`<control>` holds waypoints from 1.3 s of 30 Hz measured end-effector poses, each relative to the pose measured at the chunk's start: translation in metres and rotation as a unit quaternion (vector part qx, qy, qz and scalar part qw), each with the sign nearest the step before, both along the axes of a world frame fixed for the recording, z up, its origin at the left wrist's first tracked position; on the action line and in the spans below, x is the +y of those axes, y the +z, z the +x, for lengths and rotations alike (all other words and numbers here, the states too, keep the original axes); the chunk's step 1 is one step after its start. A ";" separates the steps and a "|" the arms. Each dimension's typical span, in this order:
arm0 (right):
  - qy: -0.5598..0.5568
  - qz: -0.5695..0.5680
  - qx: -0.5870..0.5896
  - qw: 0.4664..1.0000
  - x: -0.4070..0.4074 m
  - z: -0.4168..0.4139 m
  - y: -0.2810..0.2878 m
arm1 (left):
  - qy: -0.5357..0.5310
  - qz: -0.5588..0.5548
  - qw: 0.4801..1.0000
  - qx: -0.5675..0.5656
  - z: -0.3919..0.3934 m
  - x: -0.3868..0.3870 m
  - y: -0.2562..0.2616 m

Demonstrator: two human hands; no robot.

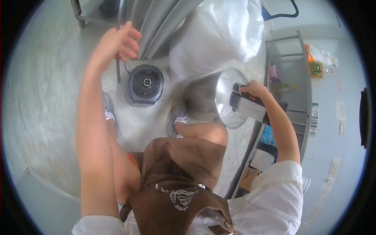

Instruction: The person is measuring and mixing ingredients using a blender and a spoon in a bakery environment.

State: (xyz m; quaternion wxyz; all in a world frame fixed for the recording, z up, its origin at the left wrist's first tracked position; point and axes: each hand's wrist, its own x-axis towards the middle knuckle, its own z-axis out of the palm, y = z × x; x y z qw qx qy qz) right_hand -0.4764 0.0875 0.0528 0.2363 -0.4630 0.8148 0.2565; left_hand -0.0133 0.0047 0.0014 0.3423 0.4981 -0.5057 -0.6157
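My left hand (124,42) is raised with its fingers apart, in front of a thin dark upright bar (118,67) and grey panels. Below it on the floor stands a black blender-type motor base (145,85) with a round coupling on top. At the right, my right hand (255,89) grips the black handle of a clear blender jug (249,107), which is tilted on its side. The jug's dark end lies over the mouth of a large stainless steel bucket (202,94). White residue lines the bucket's inside.
A big translucent plastic bag (217,32) bulges behind the bucket. Long grey metal panels (164,26) lean beside it. On the right, a metal shelf rack (305,88) stands by the wall, with boxes, including a cardboard box (249,178). A white curved edge (55,188) is at lower left.
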 end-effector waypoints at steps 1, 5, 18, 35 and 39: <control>0.002 0.004 -0.002 1.000 -0.004 0.008 -0.003 | 0.002 0.004 1.000 -0.002 0.003 0.002 0.000; 0.053 0.043 0.056 0.996 -0.017 0.028 -0.009 | 0.014 0.010 1.000 -0.003 0.011 0.005 -0.003; 0.243 0.141 0.147 0.948 -0.082 0.032 -0.074 | 0.004 0.023 0.999 0.024 0.044 -0.011 0.013; 0.013 -0.052 0.050 0.997 -0.017 0.033 -0.022 | -0.013 0.063 0.994 0.089 0.044 0.007 -0.015; -0.185 -0.252 -0.158 0.937 0.024 -0.021 -0.012 | -0.003 0.059 0.994 0.088 0.042 0.002 -0.014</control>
